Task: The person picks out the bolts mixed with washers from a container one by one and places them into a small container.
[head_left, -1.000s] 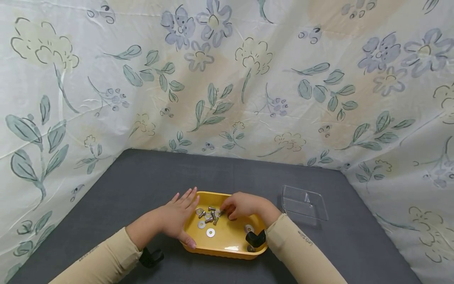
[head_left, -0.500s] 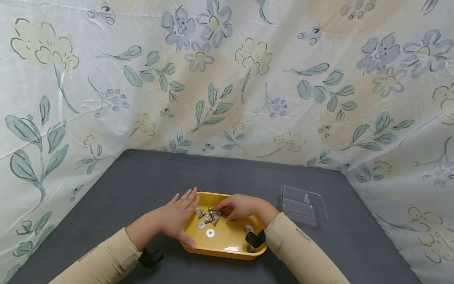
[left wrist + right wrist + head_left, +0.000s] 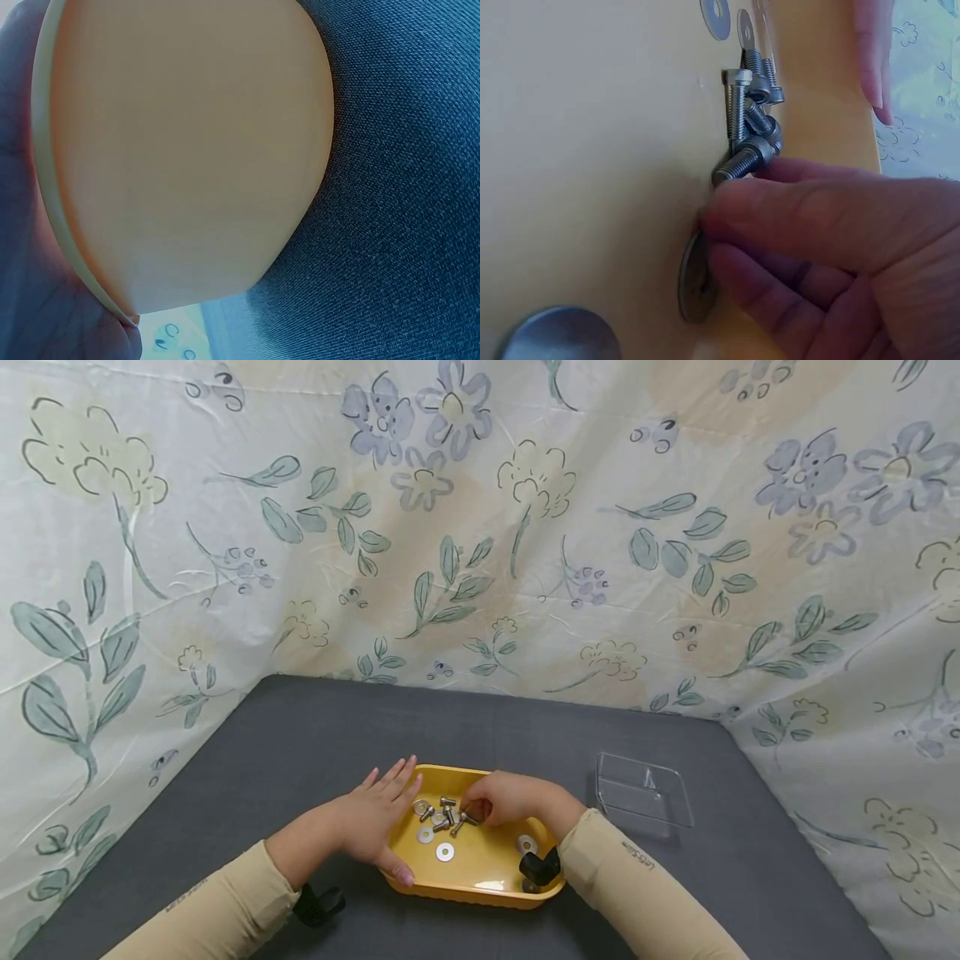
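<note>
In the head view a yellow tray (image 3: 480,893) holds several bolts (image 3: 447,817) and flat washers (image 3: 445,852). My left hand (image 3: 372,822) rests spread along the tray's left rim, thumb at the near side. My right hand (image 3: 513,797) is low inside the tray, fingers bent. One bolt (image 3: 742,161) lies right at its thumb and index finger in the right wrist view; whether they pinch it I cannot tell. A washer (image 3: 695,289) stands out just under these fingers. The left wrist view shows the tray's outer wall (image 3: 195,150) and the fingers on its rim.
A transparent shallow box (image 3: 647,789) sits right of the tray on the dark grey cloth (image 3: 352,718). Another washer (image 3: 527,843) and a dark round piece (image 3: 530,885) lie at the tray's right end. A floral curtain (image 3: 480,593) surrounds the table.
My right hand has shifted slightly left, then back a little to the right. The bolt at its fingertips has turned and now shows more clearly beside the pile. My left hand stays in place.
</note>
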Demonstrator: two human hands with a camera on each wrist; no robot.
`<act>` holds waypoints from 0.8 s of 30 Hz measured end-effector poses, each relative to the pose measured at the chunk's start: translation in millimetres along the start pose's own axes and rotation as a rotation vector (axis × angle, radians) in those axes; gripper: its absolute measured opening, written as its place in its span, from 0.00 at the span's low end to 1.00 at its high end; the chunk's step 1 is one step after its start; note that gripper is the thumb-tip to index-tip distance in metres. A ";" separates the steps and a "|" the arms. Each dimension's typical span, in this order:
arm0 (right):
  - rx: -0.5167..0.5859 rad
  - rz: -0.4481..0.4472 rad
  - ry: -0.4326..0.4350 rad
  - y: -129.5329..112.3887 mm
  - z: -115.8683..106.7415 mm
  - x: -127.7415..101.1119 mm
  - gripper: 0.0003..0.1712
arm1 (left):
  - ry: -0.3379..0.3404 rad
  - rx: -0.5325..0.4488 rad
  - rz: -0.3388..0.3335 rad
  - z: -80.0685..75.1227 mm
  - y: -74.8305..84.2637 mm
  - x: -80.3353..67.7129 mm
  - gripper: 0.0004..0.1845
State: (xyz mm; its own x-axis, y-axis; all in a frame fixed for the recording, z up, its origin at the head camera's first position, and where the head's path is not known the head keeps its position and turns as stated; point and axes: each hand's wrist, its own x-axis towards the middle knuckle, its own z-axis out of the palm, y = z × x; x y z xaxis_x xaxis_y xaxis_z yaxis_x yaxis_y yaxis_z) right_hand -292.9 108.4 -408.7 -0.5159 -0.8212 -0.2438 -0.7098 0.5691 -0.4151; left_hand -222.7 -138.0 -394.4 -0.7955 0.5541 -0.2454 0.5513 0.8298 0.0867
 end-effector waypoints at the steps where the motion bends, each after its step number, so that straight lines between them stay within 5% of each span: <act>1: -0.011 -0.010 -0.002 0.0 0.2 0.2 0.19 | 0.000 0.000 0.000 -0.3 0.0 0.1 0.73; 24: -0.011 0.024 0.006 3.7 8.8 5.1 0.10 | 0.016 0.003 0.014 0.7 -0.1 -0.6 0.72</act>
State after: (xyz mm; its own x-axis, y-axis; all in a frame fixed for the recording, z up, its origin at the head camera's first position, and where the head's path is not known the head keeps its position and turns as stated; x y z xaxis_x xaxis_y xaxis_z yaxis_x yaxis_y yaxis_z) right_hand -294.0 106.0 -419.1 -0.5356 -0.8071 -0.2486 -0.7024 0.5892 -0.3994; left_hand -222.1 -138.4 -395.0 -0.7915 0.5668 -0.2287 0.5632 0.8217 0.0874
